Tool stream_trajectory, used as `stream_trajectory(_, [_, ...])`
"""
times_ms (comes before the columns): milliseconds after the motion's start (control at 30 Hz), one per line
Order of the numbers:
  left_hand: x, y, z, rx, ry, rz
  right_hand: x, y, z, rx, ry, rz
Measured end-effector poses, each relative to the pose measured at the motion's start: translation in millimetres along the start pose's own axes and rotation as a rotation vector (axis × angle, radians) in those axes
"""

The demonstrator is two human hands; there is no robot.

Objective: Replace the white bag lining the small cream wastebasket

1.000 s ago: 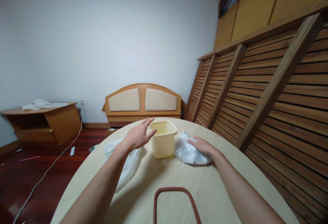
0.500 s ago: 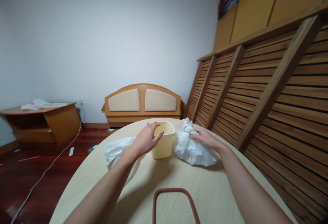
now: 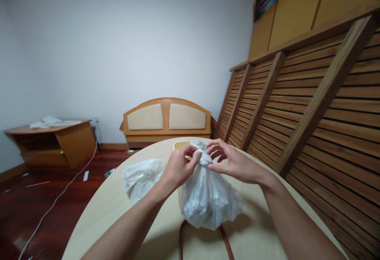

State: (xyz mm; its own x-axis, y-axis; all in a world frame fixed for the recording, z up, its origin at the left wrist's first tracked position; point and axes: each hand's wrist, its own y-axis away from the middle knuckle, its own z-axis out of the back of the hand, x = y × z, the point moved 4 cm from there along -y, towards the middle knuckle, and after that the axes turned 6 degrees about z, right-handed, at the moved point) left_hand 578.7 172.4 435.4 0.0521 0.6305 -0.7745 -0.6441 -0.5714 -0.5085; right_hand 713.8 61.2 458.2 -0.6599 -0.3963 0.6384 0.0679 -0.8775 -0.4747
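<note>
A filled white plastic bag (image 3: 209,200), knotted at its neck, hangs or rests in front of me over the table. My left hand (image 3: 182,165) pinches the knot from the left. On the other side, the fingers of my right hand (image 3: 230,159) curve round the same knot, thumb below and fingertips above. Behind the bag, only the rim of a pale yellow bin (image 3: 179,145) shows. A second white plastic bag (image 3: 141,176) lies crumpled left of the bin, partly behind my left forearm. Under the knotted bag, a brown rounded frame (image 3: 227,244) lies on the table, its far side hidden.
The round light wood table (image 3: 103,208) fills the foreground. A slatted wooden panel (image 3: 297,125) leans along the right. Beyond the table stands a headboard (image 3: 166,119). On the left are a low cabinet (image 3: 74,145) and a cable (image 3: 61,190) across the floor.
The knotted bag has come from right of the bin to the middle, nearer me, covering most of the bin and the frame's far side. My left hand has left the bin for the knot.
</note>
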Motion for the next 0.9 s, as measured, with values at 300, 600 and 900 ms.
stream_trajectory(300, [5, -5, 0, 0.015, 0.22, 0.114, -5, -6, -14, -0.043, 0.207, 0.094])
stream_trajectory(600, [12, -10, 5, 0.019, 0.459, 0.214, 3, -4, -12, -0.07, 0.221, 0.251])
stream_trajectory(900, [23, -10, 4, -0.019, 0.417, 0.188, 7, -9, -21, -0.119, 0.396, 0.28])
